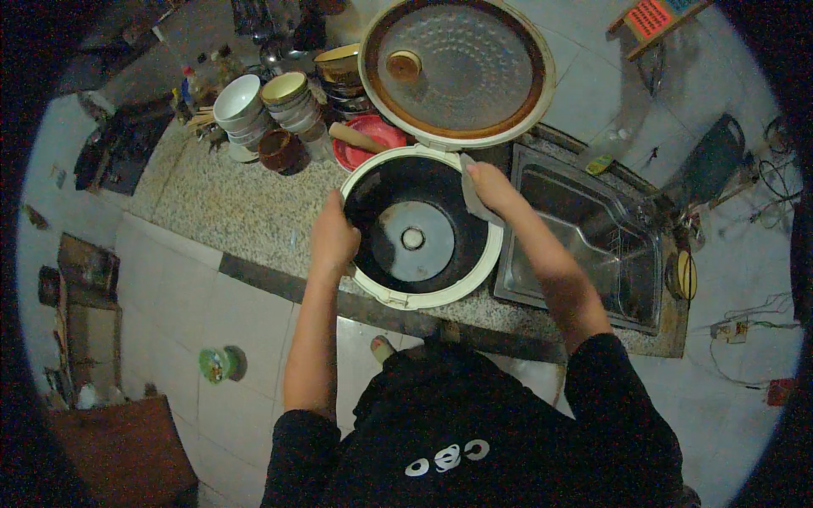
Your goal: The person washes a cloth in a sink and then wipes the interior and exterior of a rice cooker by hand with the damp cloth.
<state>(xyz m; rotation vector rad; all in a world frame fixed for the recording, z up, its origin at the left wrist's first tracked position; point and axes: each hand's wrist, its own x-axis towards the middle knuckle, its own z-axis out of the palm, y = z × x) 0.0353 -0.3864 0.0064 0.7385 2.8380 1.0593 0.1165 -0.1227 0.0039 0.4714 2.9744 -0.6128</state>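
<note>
A rice cooker body [438,298] with a cream rim stands on the granite counter, and its lid [457,70] is tipped up behind it. The dark interior shows a round metal heating plate [432,254] with a knob at the centre; no inner pot is in it. My left hand [335,232] grips the left side of the rim, with its fingertips hidden. On the upper right of the rim, my right hand [492,187] holds a pale cloth [473,197] against the rim.
Left of the cooker stand stacked bowls [238,105], a brown cup [279,151] and a red plate [375,130] under a wooden handle. A steel sink [584,241] lies to the right. Farther left is a dark stove [127,146]. A green container [216,365] stands on the floor.
</note>
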